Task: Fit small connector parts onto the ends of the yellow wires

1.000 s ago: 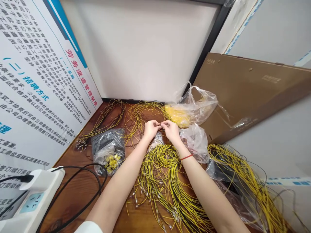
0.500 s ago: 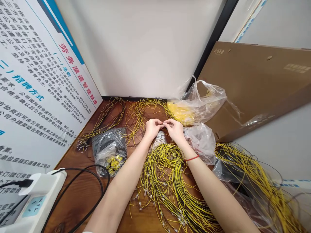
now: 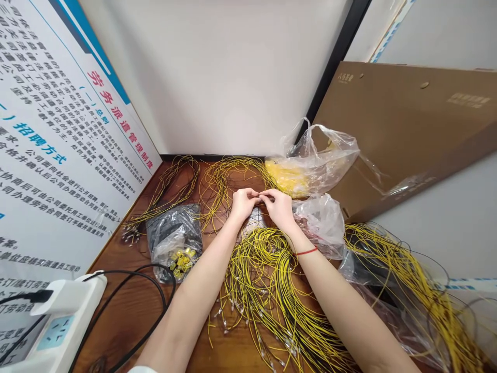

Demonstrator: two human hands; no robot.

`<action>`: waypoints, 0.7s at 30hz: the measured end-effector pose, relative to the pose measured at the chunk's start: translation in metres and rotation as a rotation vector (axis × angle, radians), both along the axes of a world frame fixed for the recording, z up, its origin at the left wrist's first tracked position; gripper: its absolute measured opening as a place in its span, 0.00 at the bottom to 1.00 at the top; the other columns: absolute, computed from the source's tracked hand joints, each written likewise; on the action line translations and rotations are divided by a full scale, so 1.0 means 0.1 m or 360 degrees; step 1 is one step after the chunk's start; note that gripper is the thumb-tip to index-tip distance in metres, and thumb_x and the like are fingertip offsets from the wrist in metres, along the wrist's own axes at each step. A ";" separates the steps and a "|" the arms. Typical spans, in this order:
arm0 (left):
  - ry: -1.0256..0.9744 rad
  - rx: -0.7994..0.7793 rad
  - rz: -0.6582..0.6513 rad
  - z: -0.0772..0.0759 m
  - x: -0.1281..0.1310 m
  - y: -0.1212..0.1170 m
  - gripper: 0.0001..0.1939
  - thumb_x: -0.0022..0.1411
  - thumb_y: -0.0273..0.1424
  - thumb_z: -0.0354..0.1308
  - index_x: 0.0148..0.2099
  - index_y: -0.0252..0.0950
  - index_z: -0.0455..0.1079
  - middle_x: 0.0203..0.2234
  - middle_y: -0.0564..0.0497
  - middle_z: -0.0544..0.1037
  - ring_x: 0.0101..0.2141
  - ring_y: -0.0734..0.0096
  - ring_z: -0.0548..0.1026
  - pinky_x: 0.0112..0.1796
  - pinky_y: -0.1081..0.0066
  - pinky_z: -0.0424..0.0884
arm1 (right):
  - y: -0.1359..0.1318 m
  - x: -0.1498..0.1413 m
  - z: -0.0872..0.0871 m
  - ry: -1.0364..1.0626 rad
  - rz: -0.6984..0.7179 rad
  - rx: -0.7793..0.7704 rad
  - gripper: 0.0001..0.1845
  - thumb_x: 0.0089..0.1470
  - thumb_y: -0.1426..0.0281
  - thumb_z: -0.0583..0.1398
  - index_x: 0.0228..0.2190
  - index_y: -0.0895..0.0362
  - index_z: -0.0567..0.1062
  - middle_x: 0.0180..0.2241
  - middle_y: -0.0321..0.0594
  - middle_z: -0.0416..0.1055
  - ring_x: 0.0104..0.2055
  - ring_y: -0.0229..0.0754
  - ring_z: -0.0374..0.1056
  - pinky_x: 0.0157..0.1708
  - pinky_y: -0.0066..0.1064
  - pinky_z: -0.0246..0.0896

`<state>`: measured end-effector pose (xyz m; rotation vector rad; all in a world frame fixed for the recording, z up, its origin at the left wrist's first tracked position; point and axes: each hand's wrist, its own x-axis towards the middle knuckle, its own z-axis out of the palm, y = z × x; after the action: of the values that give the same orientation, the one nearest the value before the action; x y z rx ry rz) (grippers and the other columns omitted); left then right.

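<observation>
My left hand (image 3: 244, 203) and my right hand (image 3: 278, 208) meet fingertip to fingertip over the middle of the wooden table. Both are closed in a pinch. Whatever lies between the fingertips is too small to make out. Just below the wrists spreads a large bundle of yellow and black wires (image 3: 272, 259), coiled at its top, with small clear-tipped ends fanning toward me. Behind my left hand lies a looser bunch of yellow wires (image 3: 219, 189). A small white item (image 3: 254, 221) shows partly under my hands.
Left of my arms sits a plastic bag with yellow parts (image 3: 181, 261); a power strip (image 3: 58, 324) with black cables lies nearer. At right are a clear bag of yellow pieces (image 3: 291, 176), another clear bag (image 3: 322, 223), more wires (image 3: 411, 280) and a leaning brown board (image 3: 407, 129).
The camera view has shifted slightly. My hands stay pinched together in the same place above the wires, with hardly any finger movement.
</observation>
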<state>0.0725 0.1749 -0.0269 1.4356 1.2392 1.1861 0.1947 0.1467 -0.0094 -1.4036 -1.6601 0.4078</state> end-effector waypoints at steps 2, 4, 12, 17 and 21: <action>-0.0021 0.0015 -0.0017 0.01 0.01 -0.01 0.06 0.46 0.18 0.62 0.28 0.33 0.75 0.26 0.51 0.81 0.29 0.71 0.78 0.35 0.71 0.74 | 0.00 0.00 -0.01 0.0069 0.0005 -0.0009 0.07 0.51 0.72 0.59 0.28 0.57 0.78 0.32 0.42 0.77 0.33 0.42 0.72 0.38 0.33 0.67; -0.0047 0.0037 -0.0025 0.03 0.01 -0.01 0.06 0.47 0.19 0.63 0.29 0.33 0.75 0.27 0.49 0.81 0.30 0.70 0.78 0.36 0.70 0.74 | 0.00 0.01 -0.02 0.0131 0.0018 -0.0016 0.07 0.52 0.71 0.58 0.29 0.57 0.77 0.33 0.43 0.77 0.33 0.42 0.72 0.38 0.34 0.68; -0.0069 0.0020 -0.0016 0.04 0.00 0.01 0.08 0.46 0.19 0.64 0.31 0.31 0.75 0.28 0.47 0.81 0.30 0.69 0.79 0.39 0.67 0.75 | 0.01 0.02 -0.01 0.0253 -0.0002 -0.0061 0.07 0.51 0.69 0.58 0.29 0.58 0.76 0.33 0.44 0.76 0.34 0.43 0.73 0.39 0.35 0.69; -0.0103 0.0070 -0.0039 0.03 0.01 -0.01 0.06 0.47 0.20 0.64 0.31 0.32 0.76 0.28 0.49 0.81 0.30 0.71 0.78 0.37 0.70 0.75 | 0.02 0.03 -0.03 0.0272 -0.0029 -0.0046 0.07 0.51 0.69 0.58 0.29 0.58 0.76 0.33 0.43 0.76 0.34 0.43 0.73 0.39 0.35 0.69; -0.0095 0.0065 -0.0068 0.03 0.00 -0.03 0.06 0.47 0.20 0.63 0.31 0.33 0.76 0.28 0.49 0.81 0.29 0.71 0.78 0.35 0.72 0.74 | 0.03 0.03 -0.03 0.0254 -0.0048 -0.0091 0.07 0.51 0.70 0.59 0.29 0.58 0.76 0.32 0.43 0.77 0.33 0.42 0.74 0.38 0.34 0.70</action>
<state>0.0728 0.1724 -0.0241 1.4391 1.1440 1.2226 0.1976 0.1496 -0.0121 -1.3984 -1.5072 0.5396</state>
